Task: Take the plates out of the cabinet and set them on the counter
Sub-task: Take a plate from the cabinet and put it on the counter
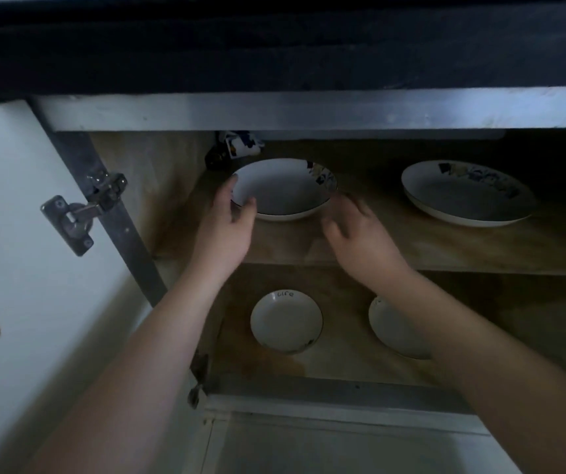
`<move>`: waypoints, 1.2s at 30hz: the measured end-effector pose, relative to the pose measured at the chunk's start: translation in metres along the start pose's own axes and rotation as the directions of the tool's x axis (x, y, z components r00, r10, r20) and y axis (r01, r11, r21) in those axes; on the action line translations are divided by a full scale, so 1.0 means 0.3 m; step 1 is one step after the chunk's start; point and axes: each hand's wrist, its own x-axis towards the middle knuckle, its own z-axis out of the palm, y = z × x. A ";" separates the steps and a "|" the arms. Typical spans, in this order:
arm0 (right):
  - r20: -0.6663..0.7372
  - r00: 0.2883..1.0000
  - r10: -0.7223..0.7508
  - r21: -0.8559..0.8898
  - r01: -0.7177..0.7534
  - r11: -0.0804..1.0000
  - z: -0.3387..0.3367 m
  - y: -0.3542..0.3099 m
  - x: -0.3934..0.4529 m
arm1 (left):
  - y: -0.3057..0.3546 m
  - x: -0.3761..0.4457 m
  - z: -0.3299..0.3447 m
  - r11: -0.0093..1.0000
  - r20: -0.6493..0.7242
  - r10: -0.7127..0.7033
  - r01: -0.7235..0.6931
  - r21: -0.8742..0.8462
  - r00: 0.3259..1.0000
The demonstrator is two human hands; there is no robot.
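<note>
A dim, open wooden cabinet [445, 241] sits beneath a dark stone counter edge [274, 46]. Its white door [18, 234] swings left on a grey metal hinge [80, 213].

Item count, cabinet interior:

- Plates, total: four.
- Upper shelf [445, 248]: two large plates. One left large plate [283, 189]; one right large plate [466, 195]. Both carry a dark patterned patch on the rim.
- Lower shelf [339, 357]: two small plates. One left small plate [286, 323] with lettering near its rim; one right small plate [394, 331], partly hidden by a forearm.
- Shelves: two.
- Hands: two. One left hand [227, 227]; one right hand [360, 237].
- Open cabinet doors: one door [18, 234].
- Hinges on that door: one hinge [83, 213] clearly visible.
- Dark patterned item at the back of the upper shelf: one [233, 148]; type cannot be determined.
</note>
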 end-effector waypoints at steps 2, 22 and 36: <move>0.046 0.992 0.116 0.156 -0.122 0.980 -0.010 -0.005 0.057 | 0.008 0.044 -0.008 0.961 -0.015 -0.109 0.102 -0.258 0.994; 0.239 0.840 0.488 0.809 -0.450 0.378 -0.003 -0.012 0.261 | 0.010 0.175 -0.044 0.278 0.366 -0.537 0.569 -0.774 0.760; 0.342 0.850 0.400 0.799 -0.487 0.352 -0.096 0.031 0.158 | 0.033 0.084 -0.089 0.438 0.319 -0.532 0.578 -0.688 0.784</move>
